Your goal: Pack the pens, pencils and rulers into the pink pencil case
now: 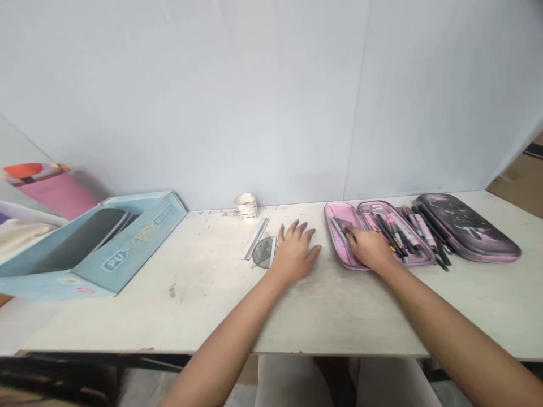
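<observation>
My left hand (296,252) lies flat on the white tabletop (203,294), fingers spread and holding nothing. Just left of it are a steel ruler (255,239) and a grey see-through protractor (263,252), with the fingertips close to the protractor but apart from it. My right hand (370,249) reaches into the left compartment of an open pink pencil case (345,254), fingers down on a dark flat item. Several pens (403,237) lie in and beside the case, next to its black-and-pink marbled lid (466,229).
A small paper cup (246,206) stands against the blue-grey wall (254,96). A light blue cardboard box (97,249) lies open at the left of the table, with cream cloth (21,237) and a pink object (59,195) beyond it.
</observation>
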Demonstrator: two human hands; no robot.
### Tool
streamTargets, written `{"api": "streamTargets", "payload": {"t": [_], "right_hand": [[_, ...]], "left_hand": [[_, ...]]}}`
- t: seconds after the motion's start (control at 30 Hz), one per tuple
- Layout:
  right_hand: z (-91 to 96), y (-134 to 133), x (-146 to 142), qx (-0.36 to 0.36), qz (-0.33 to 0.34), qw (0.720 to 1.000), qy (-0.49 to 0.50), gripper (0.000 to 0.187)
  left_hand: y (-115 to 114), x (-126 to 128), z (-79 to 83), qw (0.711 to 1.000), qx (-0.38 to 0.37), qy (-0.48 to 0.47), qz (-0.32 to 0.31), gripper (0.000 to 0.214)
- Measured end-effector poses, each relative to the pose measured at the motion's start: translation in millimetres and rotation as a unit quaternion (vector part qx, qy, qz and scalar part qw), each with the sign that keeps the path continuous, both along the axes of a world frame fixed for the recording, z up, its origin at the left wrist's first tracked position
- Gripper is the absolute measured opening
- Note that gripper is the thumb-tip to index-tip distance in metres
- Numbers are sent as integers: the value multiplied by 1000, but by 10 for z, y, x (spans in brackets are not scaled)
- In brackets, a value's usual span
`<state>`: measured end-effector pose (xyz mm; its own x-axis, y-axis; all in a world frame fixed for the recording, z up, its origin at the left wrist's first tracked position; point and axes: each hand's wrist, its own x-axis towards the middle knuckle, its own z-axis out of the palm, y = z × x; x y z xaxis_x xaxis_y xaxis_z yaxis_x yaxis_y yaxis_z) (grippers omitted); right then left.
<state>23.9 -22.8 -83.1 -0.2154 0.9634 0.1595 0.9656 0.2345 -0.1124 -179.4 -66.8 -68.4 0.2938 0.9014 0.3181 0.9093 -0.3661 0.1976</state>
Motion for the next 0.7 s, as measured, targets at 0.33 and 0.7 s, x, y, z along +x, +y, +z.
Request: {"api": "streamTargets", "payload": {"t": [0.33, 0.7], "right_hand": [[333, -63, -1224, -227, 109, 841, 478, 36], [405, 250, -2326, -358, -7, 702, 615, 58]], "left_hand": [[207, -1158, -61, 865, -65, -433, 243, 48], [145, -1207, 4, 713, -178, -645, 211, 68]]}}
